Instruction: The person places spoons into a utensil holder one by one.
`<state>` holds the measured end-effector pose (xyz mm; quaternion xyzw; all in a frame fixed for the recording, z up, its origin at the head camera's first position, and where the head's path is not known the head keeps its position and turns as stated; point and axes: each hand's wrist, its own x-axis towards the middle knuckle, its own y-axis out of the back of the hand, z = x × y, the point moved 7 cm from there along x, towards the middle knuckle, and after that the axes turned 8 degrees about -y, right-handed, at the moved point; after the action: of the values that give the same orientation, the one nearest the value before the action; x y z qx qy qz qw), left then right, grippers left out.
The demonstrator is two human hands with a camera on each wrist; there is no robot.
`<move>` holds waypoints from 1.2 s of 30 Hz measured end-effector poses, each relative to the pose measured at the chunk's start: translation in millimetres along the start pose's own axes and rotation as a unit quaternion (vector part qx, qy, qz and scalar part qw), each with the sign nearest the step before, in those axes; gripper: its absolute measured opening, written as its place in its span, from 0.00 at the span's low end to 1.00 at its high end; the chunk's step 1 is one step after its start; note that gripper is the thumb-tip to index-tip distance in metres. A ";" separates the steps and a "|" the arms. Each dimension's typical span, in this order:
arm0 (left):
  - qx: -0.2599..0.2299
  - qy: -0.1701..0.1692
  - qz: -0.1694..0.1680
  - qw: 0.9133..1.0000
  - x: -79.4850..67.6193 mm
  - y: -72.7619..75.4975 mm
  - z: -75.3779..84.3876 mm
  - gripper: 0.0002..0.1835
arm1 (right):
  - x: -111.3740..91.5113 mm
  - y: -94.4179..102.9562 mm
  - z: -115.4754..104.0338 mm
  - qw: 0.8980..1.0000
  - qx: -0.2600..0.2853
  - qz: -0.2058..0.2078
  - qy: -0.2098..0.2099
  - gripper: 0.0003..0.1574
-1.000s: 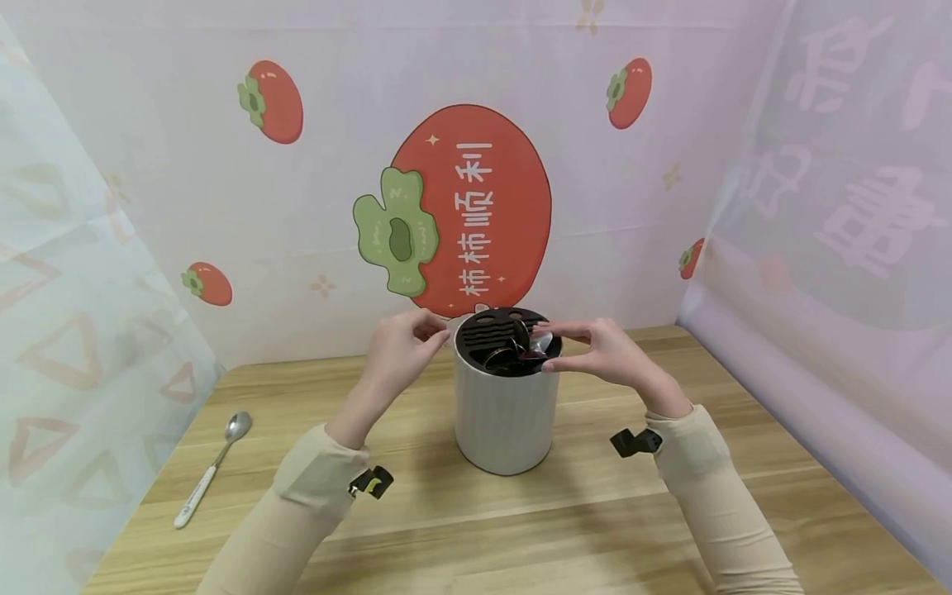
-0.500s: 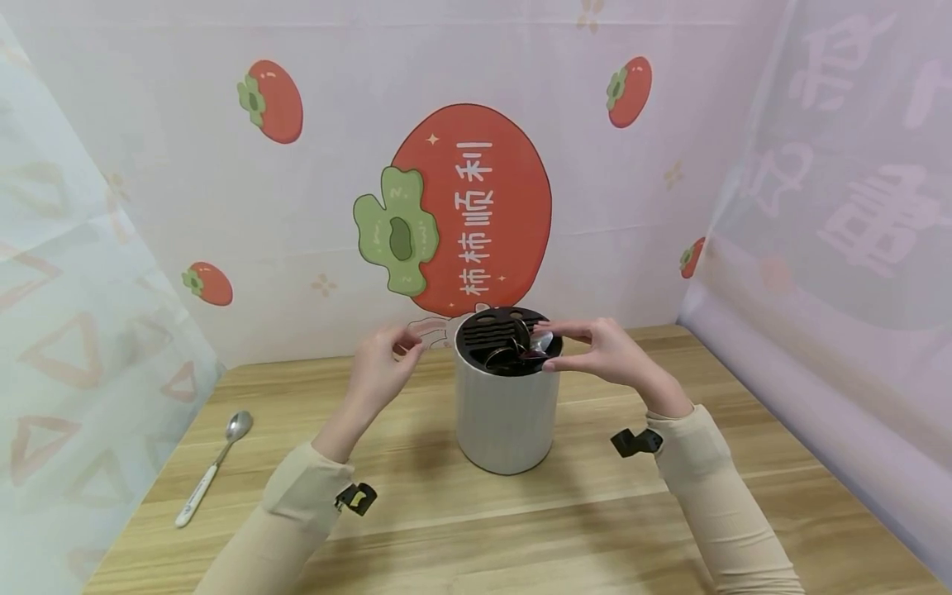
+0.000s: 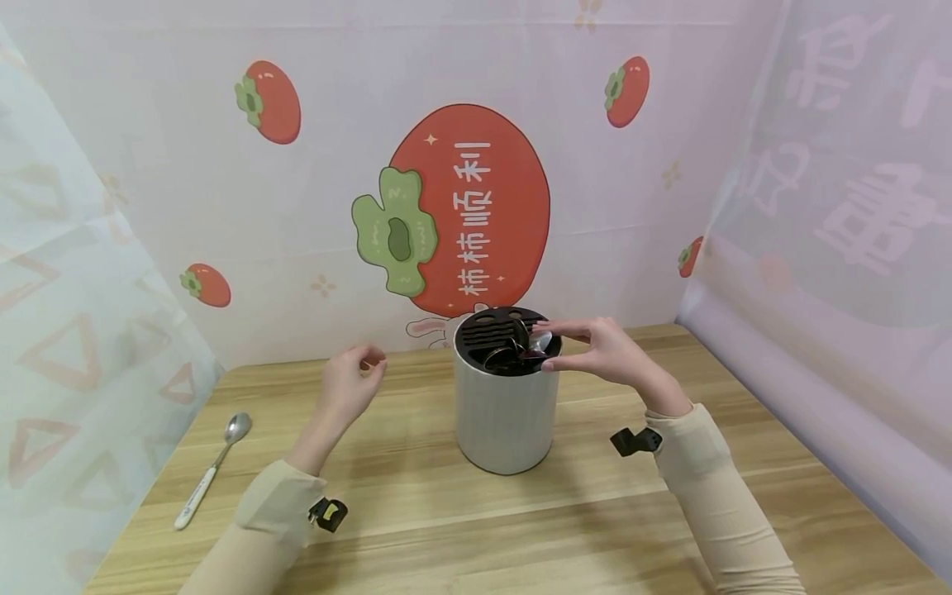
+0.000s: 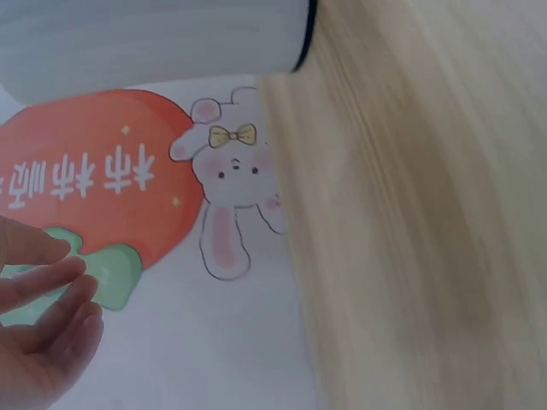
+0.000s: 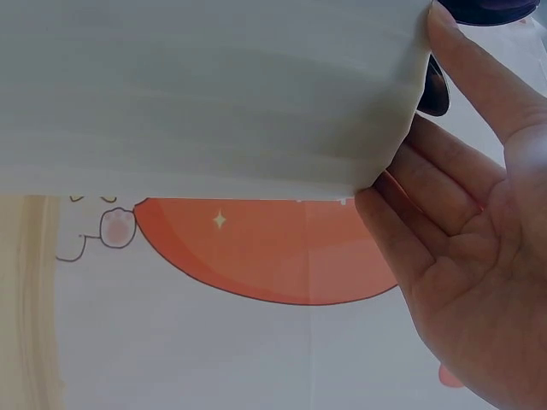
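Note:
A white cylindrical utensil holder (image 3: pixel 506 421) with a black slotted top stands upright on the table. Dark-handled or dark-headed utensils (image 3: pixel 502 357) and a shiny silver spoon head (image 3: pixel 540 340) stick up from its top. My right hand (image 3: pixel 606 351) holds the holder's upper rim from the right, thumb at the near side and fingers at the far side. In the right wrist view its fingertips (image 5: pixel 367 198) press the rim's edge. My left hand (image 3: pixel 348 384) hangs empty in the air left of the holder, fingers loosely curled. A spoon (image 3: pixel 216 467) with a white handle lies at the table's left.
The wooden table (image 3: pixel 446 537) carries the holder and the spoon. Behind it hangs a pale cloth backdrop (image 3: pixel 335 207) printed with red persimmons, and sheets of cloth close off both sides.
My left hand has moved away from the holder, leftward and slightly down, towards the spoon's side. The right hand, the holder and the spoon have stayed put.

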<state>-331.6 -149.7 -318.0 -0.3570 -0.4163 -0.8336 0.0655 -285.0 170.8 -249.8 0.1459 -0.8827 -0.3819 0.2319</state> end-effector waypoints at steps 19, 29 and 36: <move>0.055 0.006 0.008 0.998 -25.3 23.8 -45.0 0.08 | -0.2 -0.7 -0.3 1.000 0.006 -0.004 -0.001 0.31; 0.082 0.025 0.004 0.996 -41.1 36.8 -69.9 0.09 | 0.6 0.3 -1.5 1.000 0.007 -0.002 0.003 0.31; 0.093 0.024 0.004 0.995 -52.0 47.7 -85.1 0.08 | 0.9 0.4 -0.6 1.000 0.004 -0.002 0.004 0.31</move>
<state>-319.9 -253.2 -354.8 -0.3310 -0.4884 -0.7996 0.1118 -285.6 170.4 -248.8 0.1505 -0.8829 -0.3783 0.2340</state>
